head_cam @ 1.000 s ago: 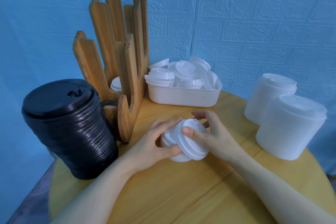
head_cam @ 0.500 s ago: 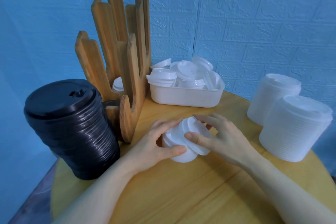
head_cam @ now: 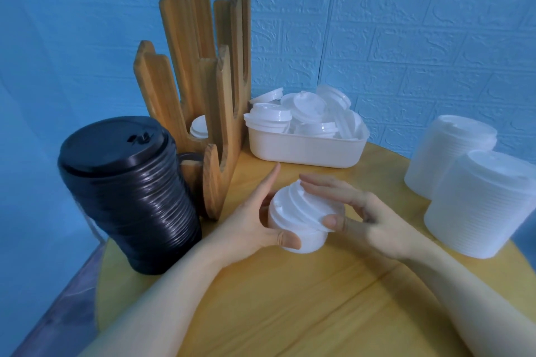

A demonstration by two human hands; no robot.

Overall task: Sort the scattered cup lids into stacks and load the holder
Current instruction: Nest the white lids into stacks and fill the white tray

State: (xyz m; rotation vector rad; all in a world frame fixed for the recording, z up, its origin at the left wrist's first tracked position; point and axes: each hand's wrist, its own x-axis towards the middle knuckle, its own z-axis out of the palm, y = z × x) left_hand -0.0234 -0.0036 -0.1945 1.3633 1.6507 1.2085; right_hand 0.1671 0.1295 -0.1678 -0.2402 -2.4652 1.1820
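White lid stack [head_cam: 298, 220] between cupped hands [head_cam: 313, 217]

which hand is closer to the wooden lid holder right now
Left. The left hand is just right of the wooden holder base, cupping the small white lid stack. The right hand is on the stack's far side, farther from the holder.

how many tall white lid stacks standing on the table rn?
2, both at the right: the rear white stack by the wall, the front white stack nearer, overlapping it in view. None looks hidden.
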